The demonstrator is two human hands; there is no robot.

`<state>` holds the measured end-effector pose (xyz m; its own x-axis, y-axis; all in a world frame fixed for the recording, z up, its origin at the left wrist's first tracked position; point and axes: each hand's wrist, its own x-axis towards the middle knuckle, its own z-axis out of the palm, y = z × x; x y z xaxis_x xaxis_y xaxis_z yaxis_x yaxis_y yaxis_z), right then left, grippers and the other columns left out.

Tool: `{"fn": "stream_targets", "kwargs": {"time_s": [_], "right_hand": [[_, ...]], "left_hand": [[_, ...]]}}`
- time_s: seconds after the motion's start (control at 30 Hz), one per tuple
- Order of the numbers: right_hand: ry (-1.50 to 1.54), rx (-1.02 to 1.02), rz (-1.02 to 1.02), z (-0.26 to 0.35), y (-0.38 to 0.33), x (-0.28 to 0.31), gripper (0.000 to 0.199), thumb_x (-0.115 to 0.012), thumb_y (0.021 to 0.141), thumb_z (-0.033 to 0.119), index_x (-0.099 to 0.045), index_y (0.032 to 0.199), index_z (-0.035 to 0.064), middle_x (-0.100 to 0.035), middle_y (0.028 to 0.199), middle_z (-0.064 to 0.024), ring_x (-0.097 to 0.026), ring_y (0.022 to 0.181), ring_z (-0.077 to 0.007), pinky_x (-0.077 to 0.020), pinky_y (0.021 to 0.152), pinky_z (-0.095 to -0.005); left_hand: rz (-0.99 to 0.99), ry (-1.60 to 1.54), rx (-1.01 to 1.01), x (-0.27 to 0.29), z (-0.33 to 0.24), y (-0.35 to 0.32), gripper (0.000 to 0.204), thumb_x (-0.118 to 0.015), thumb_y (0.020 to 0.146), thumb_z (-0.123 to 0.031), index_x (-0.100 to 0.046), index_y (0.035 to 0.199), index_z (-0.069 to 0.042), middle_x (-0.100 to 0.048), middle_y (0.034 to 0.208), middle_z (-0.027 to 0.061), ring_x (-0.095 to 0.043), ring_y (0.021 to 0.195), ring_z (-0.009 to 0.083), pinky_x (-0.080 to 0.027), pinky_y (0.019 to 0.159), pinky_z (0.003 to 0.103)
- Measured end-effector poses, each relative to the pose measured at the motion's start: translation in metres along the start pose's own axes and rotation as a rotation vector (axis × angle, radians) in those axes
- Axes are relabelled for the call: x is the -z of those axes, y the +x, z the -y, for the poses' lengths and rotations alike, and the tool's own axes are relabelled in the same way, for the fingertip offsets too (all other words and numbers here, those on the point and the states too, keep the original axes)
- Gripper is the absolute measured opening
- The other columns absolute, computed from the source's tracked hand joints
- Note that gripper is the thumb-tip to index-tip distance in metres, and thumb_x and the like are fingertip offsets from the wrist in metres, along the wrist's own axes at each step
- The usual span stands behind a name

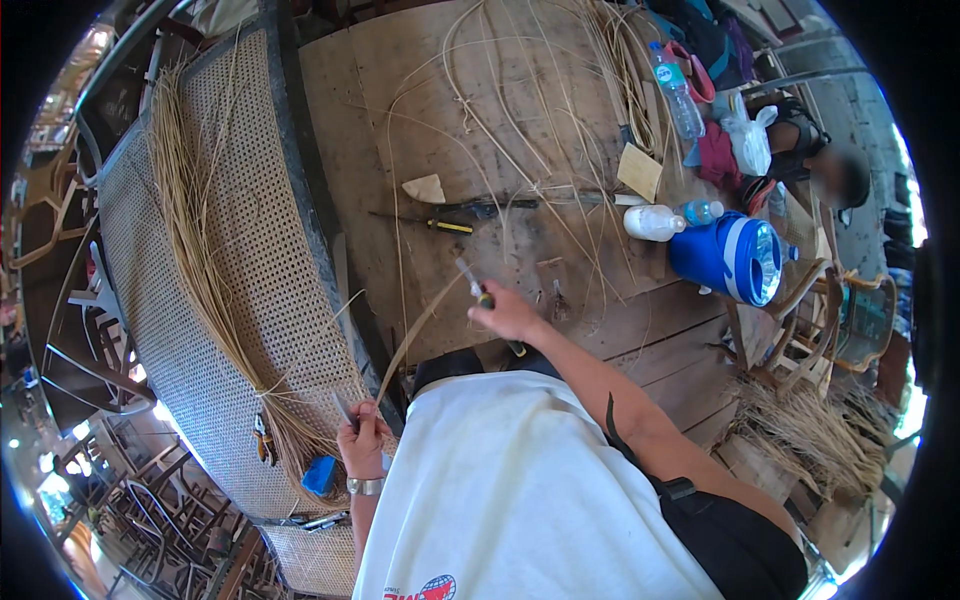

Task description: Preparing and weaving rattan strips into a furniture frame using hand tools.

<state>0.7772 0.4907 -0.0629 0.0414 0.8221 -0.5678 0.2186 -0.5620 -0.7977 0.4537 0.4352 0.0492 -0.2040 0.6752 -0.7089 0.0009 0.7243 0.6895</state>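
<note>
My left hand (364, 440), wearing a metal-banded watch, is closed at the edge of a woven cane panel (245, 200). A flat rattan strip (412, 338) rises in a curve from its fingers, and a short grey metal piece (343, 408) sticks out beside the thumb; its kind is unclear. Over the wooden board, my right hand (510, 314) is wrapped round a flat-bladed hand tool (467, 273) with a dark-and-yellow handle. The blade points up and left, close to the strip's far end. Whether they touch, I cannot tell.
A rattan bundle (205, 290), pliers (264, 440) and a blue block (319, 475) lie on the cane. The wooden board (350, 80) holds a yellow-handled screwdriver (450, 227), loose strands and a white bottle (652, 222). A blue jug (715, 255) stands right, near another person (800, 140).
</note>
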Motion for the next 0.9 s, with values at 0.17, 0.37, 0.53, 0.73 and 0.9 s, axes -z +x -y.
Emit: {"fn": "stream_targets", "kwargs": {"time_s": [0.17,0.37,0.53,0.73,0.9], "right_hand": [[-1.020,0.353,-0.130,0.011,0.001,-0.018,0.067,-0.073,0.076,0.041,-0.047,0.129,0.0082,-0.049,0.118,-0.0169,-0.050,0.112,-0.0372,-0.0361,0.100,-0.0513],[-0.547,0.269,-0.613,0.024,0.009,0.008,0.064,-0.069,0.080,0.040,-0.045,0.126,0.0023,-0.049,0.118,-0.0215,-0.050,0.111,-0.0398,-0.0437,0.094,-0.0479],[-0.445,-0.271,-0.420,0.033,0.091,0.040,0.039,-0.064,0.085,0.029,-0.057,0.111,0.0014,-0.062,0.108,-0.0252,-0.063,0.098,-0.0410,-0.0523,0.081,-0.0495],[-0.305,0.541,-0.580,0.196,0.140,0.171,0.021,-0.062,0.084,0.025,-0.066,0.076,0.0060,-0.067,0.071,-0.0126,-0.065,0.066,-0.0223,-0.0497,0.061,-0.0400],[-0.024,0.898,-0.936,0.352,-0.068,0.281,0.025,-0.060,0.096,0.031,-0.067,0.107,0.0096,-0.064,0.069,0.0009,-0.056,0.058,-0.0089,-0.0437,0.054,-0.0250]], "left_hand": [[0.061,-0.169,0.166,0.009,-0.026,-0.009,0.024,-0.057,0.099,-0.027,-0.065,0.105,-0.006,-0.055,0.065,-0.0039,-0.040,0.045,0.0037,-0.030,0.042,0.020],[0.238,0.118,0.138,0.031,-0.029,-0.012,0.020,-0.058,0.098,-0.022,-0.064,0.107,-0.005,-0.061,0.070,-0.0017,-0.040,0.048,0.0010,-0.029,0.044,0.017],[0.236,0.281,0.060,0.028,-0.044,-0.016,0.018,-0.059,0.097,-0.022,-0.061,0.101,-0.005,-0.072,0.084,0.0093,-0.041,0.048,0.0000,-0.033,0.041,0.017],[0.219,0.656,-0.246,0.024,-0.074,-0.004,0.020,-0.064,0.093,-0.023,-0.065,0.091,-0.003,-0.069,0.079,0.0056,-0.044,0.049,0.0050,-0.035,0.044,0.024],[0.128,0.990,-0.680,-0.011,-0.156,-0.004,0.020,-0.070,0.088,-0.022,-0.070,0.087,-0.002,-0.060,0.067,0.0044,-0.047,0.053,0.0090,-0.037,0.049,0.029]]}}
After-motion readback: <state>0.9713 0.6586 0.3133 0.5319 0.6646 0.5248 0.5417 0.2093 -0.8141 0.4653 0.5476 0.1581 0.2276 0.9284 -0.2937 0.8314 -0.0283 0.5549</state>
